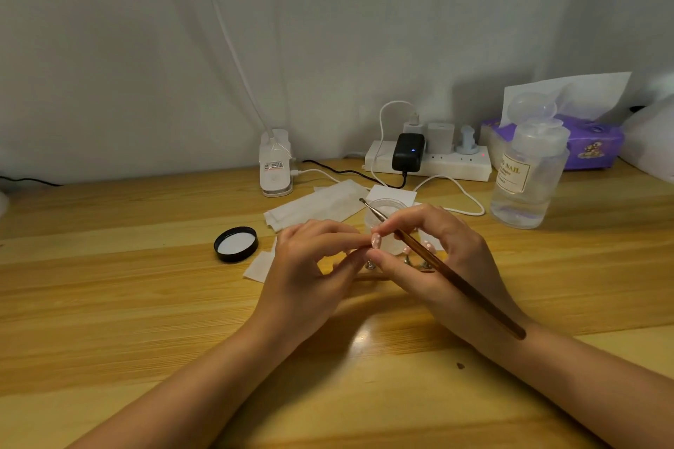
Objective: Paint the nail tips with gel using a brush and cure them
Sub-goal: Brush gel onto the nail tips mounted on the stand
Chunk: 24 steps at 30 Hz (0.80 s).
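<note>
Hands [317, 259] [434, 248] pinching nail tip [375, 241], brush [437, 266]

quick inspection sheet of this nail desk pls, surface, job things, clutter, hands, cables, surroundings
surface: wooden table, glare patch near the front edge.
job's things: nail tip pinched between both hands; brush in the right hand, bristles pointing away over a clear jar; more tips on metal stands behind the hands; small white lamp at the back.
clutter: black lid lying inside up; white wipes; pump bottle; purple tissue pack.
grippers: left hand holds the tip; right hand holds brush and tip.
cables: white and black leads run to a power strip.
surroundings: pale wall.
</note>
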### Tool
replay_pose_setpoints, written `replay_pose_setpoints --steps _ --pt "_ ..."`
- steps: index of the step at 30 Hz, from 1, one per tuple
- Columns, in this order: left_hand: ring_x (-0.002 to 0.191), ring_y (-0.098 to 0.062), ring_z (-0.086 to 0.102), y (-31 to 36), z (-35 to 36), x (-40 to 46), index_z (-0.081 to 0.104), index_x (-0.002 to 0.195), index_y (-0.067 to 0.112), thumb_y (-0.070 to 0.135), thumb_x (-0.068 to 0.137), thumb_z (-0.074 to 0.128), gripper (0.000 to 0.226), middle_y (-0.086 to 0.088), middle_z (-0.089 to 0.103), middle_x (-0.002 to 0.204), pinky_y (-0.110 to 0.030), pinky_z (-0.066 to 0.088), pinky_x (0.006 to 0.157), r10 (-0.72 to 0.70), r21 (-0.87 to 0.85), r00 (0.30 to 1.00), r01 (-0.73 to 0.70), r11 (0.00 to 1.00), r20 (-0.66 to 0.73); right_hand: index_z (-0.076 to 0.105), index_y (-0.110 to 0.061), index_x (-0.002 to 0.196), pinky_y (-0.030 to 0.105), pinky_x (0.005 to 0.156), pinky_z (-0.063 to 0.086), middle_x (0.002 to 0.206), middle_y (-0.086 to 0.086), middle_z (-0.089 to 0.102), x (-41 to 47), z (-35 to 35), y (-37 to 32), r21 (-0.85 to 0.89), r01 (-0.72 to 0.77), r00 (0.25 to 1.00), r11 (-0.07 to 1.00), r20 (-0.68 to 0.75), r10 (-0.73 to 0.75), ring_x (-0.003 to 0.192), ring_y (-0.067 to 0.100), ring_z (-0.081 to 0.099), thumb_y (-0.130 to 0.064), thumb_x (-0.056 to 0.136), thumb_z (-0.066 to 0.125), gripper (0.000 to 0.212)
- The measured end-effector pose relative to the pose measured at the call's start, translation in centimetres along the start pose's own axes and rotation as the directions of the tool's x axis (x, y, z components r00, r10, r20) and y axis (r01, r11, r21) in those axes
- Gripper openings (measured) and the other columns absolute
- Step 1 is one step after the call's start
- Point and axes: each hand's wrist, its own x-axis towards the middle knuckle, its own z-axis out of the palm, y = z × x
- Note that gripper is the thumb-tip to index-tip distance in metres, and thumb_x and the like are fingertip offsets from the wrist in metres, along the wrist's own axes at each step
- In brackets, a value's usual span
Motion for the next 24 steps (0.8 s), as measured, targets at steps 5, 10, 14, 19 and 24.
replay_pose_setpoints --steps 5,10,14,19,24 --pt "0.087 -0.01 0.061 0.2 0.0 0.1 0.064 0.096 0.029 0.025 0.075 0.067 0.022 0.013 0.066 0.089 -0.057 0.043 0.078 -0.014 0.007 1.0 0.014 1.0 0.006 0.056 -0.032 0.086 0.033 0.078 0.047 0.085 -0.027 0.053 0.0 -0.1 -0.1 -0.02 -0.01 1.0 1.0 -0.011 0.01 0.083 0.002 0.055 -0.035 0.071 0.066 0.018" --pt "0.104 -0.009 0.055 0.4 -0.2 0.2 0.056 0.112 0.033 0.05 0.072 0.069 0.046 0.012 0.061 0.106 -0.053 0.041 0.089 -0.143 0.043 0.982 0.139 0.989 0.12 0.056 -0.036 0.083 0.016 0.079 0.043 0.084 -0.019 0.06 0.1 -0.3 0.2 0.064 -0.115 0.992 0.991 -0.052 0.119 0.086 0.001 0.057 -0.033 0.073 0.068 0.017" --pt "0.107 -0.002 0.05 0.3 -0.3 0.2 0.037 0.123 0.04 0.045 0.07 0.068 0.062 0.023 0.051 0.107 -0.046 0.035 0.101 -0.292 0.108 0.93 0.274 0.956 0.222 0.058 -0.032 0.085 0.004 0.074 0.039 0.085 -0.02 0.059 0.1 -0.6 0.6 0.085 -0.178 0.983 0.98 -0.038 0.182 0.089 -0.002 0.054 -0.02 0.076 0.073 0.02" --pt "0.105 -0.003 0.051 0.1 -0.3 0.1 0.034 0.122 0.044 0.031 0.078 0.068 0.058 0.024 0.056 0.094 -0.044 0.034 0.103 -0.336 0.117 0.905 0.316 0.941 0.262 0.056 -0.036 0.084 0.007 0.074 0.041 0.091 -0.015 0.06 0.3 -0.9 0.8 0.052 -0.201 0.979 0.978 0.013 0.201 0.094 -0.001 0.052 -0.023 0.076 0.07 0.021" --pt "0.102 -0.004 0.054 0.1 -0.4 0.1 0.041 0.119 0.042 0.023 0.079 0.069 0.053 0.022 0.058 0.092 -0.046 0.035 0.102 -0.33 0.093 0.911 0.317 0.944 0.249 0.057 -0.035 0.083 0.008 0.073 0.04 0.089 -0.016 0.057 0.3 -1.3 1.1 -0.028 -0.142 0.988 0.989 0.055 0.143 0.089 0.001 0.054 -0.02 0.076 0.073 0.023"
